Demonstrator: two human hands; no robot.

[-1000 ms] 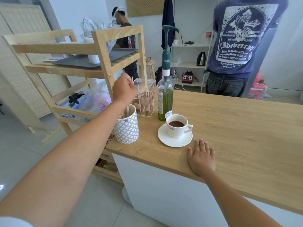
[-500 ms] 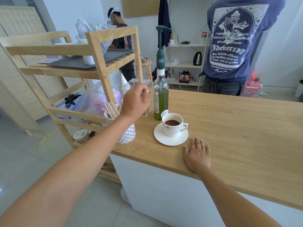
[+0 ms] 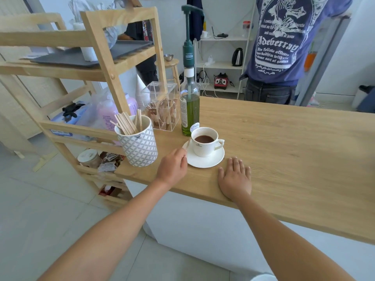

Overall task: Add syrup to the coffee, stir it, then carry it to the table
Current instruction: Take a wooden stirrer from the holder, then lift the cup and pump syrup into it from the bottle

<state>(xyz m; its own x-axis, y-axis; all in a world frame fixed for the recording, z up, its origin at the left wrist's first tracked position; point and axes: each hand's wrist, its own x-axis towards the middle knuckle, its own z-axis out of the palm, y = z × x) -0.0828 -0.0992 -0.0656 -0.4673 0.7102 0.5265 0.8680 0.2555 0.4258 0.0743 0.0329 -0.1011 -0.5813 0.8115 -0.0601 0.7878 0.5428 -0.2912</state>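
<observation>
Left hand (image 3: 173, 168) pinches thin wooden stir stick (image 3: 188, 143) at white saucer (image 3: 205, 161) rim beside white coffee cup (image 3: 205, 141); right hand (image 3: 235, 178) lies flat, released, on light wooden counter (image 3: 284, 142).

White cup (image 3: 205, 147) holding dark brown coffee (image 3: 204, 139), on a plain white saucer (image 3: 205, 162); clear syrup bottle (image 3: 189, 110) with yellow-green liquid, white collar and dark green pump (image 3: 188, 40); white holder (image 3: 138, 145) patterned with a grey geometric lattice, filled with pale tan wooden stir sticks (image 3: 126, 123). The bench (image 3: 284, 151) is light oak with a fine grain over a white base, and the rack (image 3: 97, 63) beside it is pale natural wood bearing a dark grey tray (image 3: 81, 57). Background: a blue-violet T-shirt (image 3: 288, 37) with white gothic lettering and print, a clear box (image 3: 162, 106) of brown items, and a light grey tiled floor (image 3: 40, 199).
</observation>
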